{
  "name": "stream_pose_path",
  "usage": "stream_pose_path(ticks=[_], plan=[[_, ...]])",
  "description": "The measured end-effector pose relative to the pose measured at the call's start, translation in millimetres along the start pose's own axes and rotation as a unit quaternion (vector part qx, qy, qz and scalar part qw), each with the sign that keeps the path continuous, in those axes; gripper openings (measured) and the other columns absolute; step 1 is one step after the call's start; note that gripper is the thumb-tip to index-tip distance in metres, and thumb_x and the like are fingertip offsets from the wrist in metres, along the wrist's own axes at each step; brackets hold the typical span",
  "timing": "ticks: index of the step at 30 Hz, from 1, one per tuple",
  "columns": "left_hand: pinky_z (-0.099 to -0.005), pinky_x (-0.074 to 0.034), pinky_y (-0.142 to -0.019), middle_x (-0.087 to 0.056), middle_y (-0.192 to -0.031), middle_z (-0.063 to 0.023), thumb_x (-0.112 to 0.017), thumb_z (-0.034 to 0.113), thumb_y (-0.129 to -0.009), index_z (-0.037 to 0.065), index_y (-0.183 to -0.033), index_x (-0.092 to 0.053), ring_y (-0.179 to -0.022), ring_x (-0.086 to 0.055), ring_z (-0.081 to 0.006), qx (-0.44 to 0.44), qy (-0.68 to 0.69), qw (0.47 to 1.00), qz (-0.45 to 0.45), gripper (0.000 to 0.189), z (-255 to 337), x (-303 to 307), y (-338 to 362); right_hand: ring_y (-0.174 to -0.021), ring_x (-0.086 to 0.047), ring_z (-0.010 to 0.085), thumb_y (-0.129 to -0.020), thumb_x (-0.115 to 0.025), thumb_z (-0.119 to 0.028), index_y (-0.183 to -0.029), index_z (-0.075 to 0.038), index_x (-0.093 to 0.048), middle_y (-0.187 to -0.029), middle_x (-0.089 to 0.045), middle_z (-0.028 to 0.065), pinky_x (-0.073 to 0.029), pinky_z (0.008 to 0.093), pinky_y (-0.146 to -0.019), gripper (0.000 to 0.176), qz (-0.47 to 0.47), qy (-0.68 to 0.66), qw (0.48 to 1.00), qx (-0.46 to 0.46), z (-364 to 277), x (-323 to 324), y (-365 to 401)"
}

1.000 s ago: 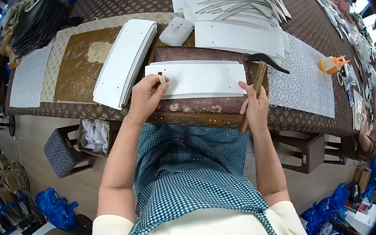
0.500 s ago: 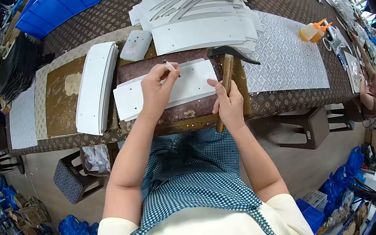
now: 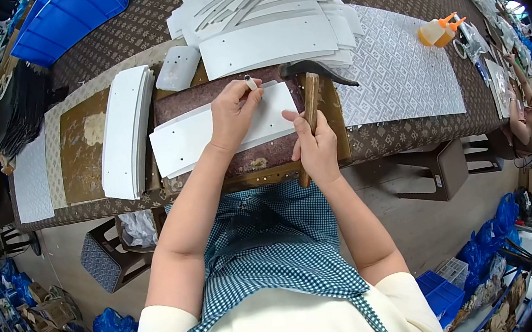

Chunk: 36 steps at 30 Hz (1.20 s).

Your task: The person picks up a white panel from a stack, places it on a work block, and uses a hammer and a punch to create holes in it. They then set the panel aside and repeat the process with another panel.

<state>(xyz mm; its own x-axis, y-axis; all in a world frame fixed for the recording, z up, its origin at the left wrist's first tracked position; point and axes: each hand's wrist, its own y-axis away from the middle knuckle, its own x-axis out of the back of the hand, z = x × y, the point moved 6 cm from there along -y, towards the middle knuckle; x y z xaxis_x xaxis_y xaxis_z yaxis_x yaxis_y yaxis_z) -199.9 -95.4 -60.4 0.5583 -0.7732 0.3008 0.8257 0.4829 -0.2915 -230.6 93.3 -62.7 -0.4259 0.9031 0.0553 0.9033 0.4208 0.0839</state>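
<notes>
My left hand (image 3: 231, 120) is closed around a short white-wrapped rod, which looks like a hole punch (image 3: 251, 83). It is over the far edge of a small stack of white strips (image 3: 186, 139) with small dark holes near their ends. The rod's lower end is hidden by my fingers. In my right hand (image 3: 318, 147) is a hammer (image 3: 312, 94) with a wooden handle and a dark curved head. The handle crosses the right end of the strips, and my forefinger points towards their edge. Beneath the strips lies a worn maroon pad (image 3: 172, 106).
A pile of white strips (image 3: 267, 43) lies behind the pad, with another stack (image 3: 128, 133) to its left. A pale block (image 3: 176, 69) sits between them. Orange-capped bottles (image 3: 439, 32) stand at right. A blue crate (image 3: 69, 21) is far left. Another person (image 3: 525, 111) sits at right.
My left hand and the punch have moved a little away from me and to the right across the strips. My right hand still holds the hammer. The whole view has shifted slightly.
</notes>
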Motion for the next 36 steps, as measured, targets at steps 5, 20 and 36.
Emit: stream_pose_path(ticks=[5,20,36], plan=[[-0.0293,-0.051,-0.067,-0.067,-0.088,-0.0085,-0.070,0.008,-0.087,0.003,-0.099,-0.071,-0.074,-0.064,-0.0178,-0.040,-0.052,0.998,-0.006,0.013,1.4,-2.1,-1.2,-0.046,-0.056,0.0085,-0.102,-0.055,-0.027,-0.103,0.002,-0.059,-0.093,-0.073,0.0099,-0.044,0.0242,-0.042,0.029,-0.023,-0.004,1.000,-0.014,1.0,1.3,-2.0],[-0.0382,-0.051,-0.065,-0.061,-0.077,-0.0103,-0.069,0.012,-0.085,0.004,-0.088,-0.068,-0.071,-0.061,-0.0289,-0.094,-0.141,0.986,-0.002,0.008,5.5,-5.3,-5.6,-0.058,-0.055,0.0211,-0.096,-0.061,-0.016,-0.095,0.002,-0.052,-0.067,-0.055,0.0141,-0.045,0.0354,-0.057,0.020,-0.165,0.322,0.922,0.141,-133.8,4.6,-11.4],[-0.0311,-0.049,-0.061,-0.062,-0.081,-0.0077,-0.069,0.012,-0.087,0.005,-0.098,-0.070,-0.065,-0.058,-0.0193,-0.098,-0.133,0.986,-0.014,0.013,4.1,-5.6,-2.6,-0.061,-0.055,0.0178,-0.097,-0.060,-0.021,-0.093,0.003,-0.053,-0.067,-0.054,0.0145,-0.044,0.0341,-0.058,0.025,-0.201,0.388,0.894,0.097,-122.7,14.6,-16.9]])
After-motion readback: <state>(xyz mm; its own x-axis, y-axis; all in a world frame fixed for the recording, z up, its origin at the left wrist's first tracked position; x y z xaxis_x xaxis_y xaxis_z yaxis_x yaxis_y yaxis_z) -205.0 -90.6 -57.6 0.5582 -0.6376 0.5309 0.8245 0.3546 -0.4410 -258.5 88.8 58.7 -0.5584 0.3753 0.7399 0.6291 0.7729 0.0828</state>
